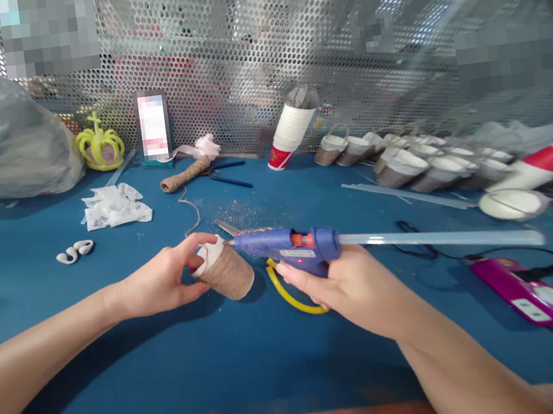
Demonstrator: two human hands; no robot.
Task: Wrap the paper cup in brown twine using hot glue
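Note:
My left hand grips a paper cup wrapped in brown twine, tilted with its white open end toward the fingers. In my right hand is a blue glue gun, with a long clear glue stick out of its back. The gun's nozzle meets the cup near its rim; whether it touches cannot be made out. From the cup a strand of twine runs back toward a twine bundle. Scissors with a yellow handle lie partly hidden behind the gun.
Several twine-wrapped cups stand at the back right, near a stack of paper cups. A purple power strip with a black cord lies at right. White lace, a yellow crown and a large plastic bag are at left. Perforated metal bounds the back.

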